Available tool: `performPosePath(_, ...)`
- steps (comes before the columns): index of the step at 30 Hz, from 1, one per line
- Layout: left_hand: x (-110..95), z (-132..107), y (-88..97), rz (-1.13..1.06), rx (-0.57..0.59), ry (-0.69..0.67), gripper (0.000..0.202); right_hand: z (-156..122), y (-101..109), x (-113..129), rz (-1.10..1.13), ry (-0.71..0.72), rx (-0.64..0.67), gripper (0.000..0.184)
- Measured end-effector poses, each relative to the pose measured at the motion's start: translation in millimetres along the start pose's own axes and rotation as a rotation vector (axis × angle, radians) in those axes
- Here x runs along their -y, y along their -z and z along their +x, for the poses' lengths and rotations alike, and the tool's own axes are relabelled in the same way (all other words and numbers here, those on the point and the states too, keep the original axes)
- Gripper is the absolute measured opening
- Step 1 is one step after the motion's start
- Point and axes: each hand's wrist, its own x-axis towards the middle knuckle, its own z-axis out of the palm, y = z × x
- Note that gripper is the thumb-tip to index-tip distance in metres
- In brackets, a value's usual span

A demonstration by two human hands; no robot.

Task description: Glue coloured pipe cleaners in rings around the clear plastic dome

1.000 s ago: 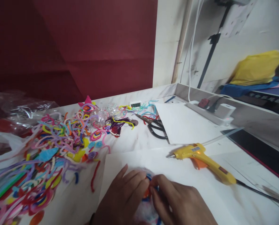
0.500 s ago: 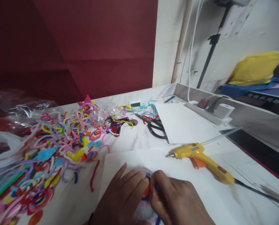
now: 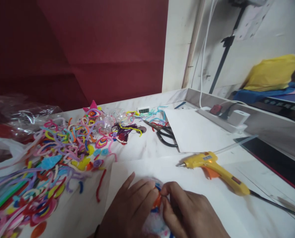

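My left hand (image 3: 131,208) and my right hand (image 3: 187,213) meet at the bottom middle of the view over a sheet of white paper (image 3: 207,191). Between their fingertips is a small fuzzy piece (image 3: 157,200) in orange, blue and white. The left fingers curl over it and the right fingers pinch its orange part. Most of the piece is hidden under the hands. A yellow glue gun (image 3: 213,168) lies on the paper just right of my right hand, its nozzle pointing left.
A big heap of coloured pipe cleaners (image 3: 55,155) covers the table's left side, with plastic bags (image 3: 11,132) behind. Black scissors (image 3: 164,134), another white sheet (image 3: 194,130) and a power strip (image 3: 227,119) lie at the back. The table's right edge runs beside the gun's cord.
Both hands stay in place over the fuzzy piece. The right fingertips have shifted slightly on its orange part. The view has barely moved.
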Motion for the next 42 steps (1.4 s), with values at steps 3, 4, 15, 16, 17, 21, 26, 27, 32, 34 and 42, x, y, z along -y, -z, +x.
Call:
performPosePath(3, 0.0, 2.3, 1.3, 0.016, 0.007, -0.006, 0.054, 1.6, 1.1, 0.3, -0.019, 0.028, 0.007, 0.011)
performPosePath(4, -0.3, 3.9, 3.4, 0.019, 0.015, -0.002, 0.055, 2.1, 0.9, -0.1, -0.036, 0.041, 0.002, 0.011)
performPosePath(15, -4.6, 8.5, -0.8, -0.025, -0.166, 0.074, 0.054, 5.3, -1.6, -0.8, -0.289, 0.181, -0.128, 0.016)
performPosePath(16, -4.6, 8.8, -1.5, -0.034, -0.178, 0.075, 0.054, 5.6, -1.3, -0.6, -0.29, 0.194, -0.137, 0.017)
performPosePath(17, -4.5, 9.3, -1.3, -0.026, -0.157, 0.065, 0.053, 5.6, -0.9, -0.5, -0.293, 0.202, -0.139, 0.017)
performPosePath(21, -4.2, 11.3, 0.1, -0.014, -0.046, 0.043, 0.051, 3.0, 0.3, -1.5, -0.282, 0.203, -0.103, 0.014)
performPosePath(26, -4.4, 12.1, -1.0, -0.021, -0.156, 0.065, 0.051, -1.0, 1.6, -1.7, -0.241, 0.214, -0.12, 0.016)
performPosePath(27, -3.9, 12.9, 1.3, -0.014, -0.126, 0.054, 0.048, -1.1, 2.2, -1.3, -0.226, 0.221, -0.13, 0.017)
performPosePath(32, -2.0, 14.6, 11.9, 0.002, 0.009, 0.032, 0.049, 0.5, 8.4, 0.2, -0.109, 0.147, -0.046, 0.017)
performPosePath(34, -2.8, 11.9, 7.4, -0.016, -0.027, 0.044, 0.049, 1.0, 9.8, -0.3, -0.064, 0.107, -0.017, 0.016)
performPosePath(42, -8.6, 3.9, -14.3, -0.032, -0.185, 0.103, 0.05, -0.8, 1.6, -2.4, -0.139, 0.129, -0.011, 0.014)
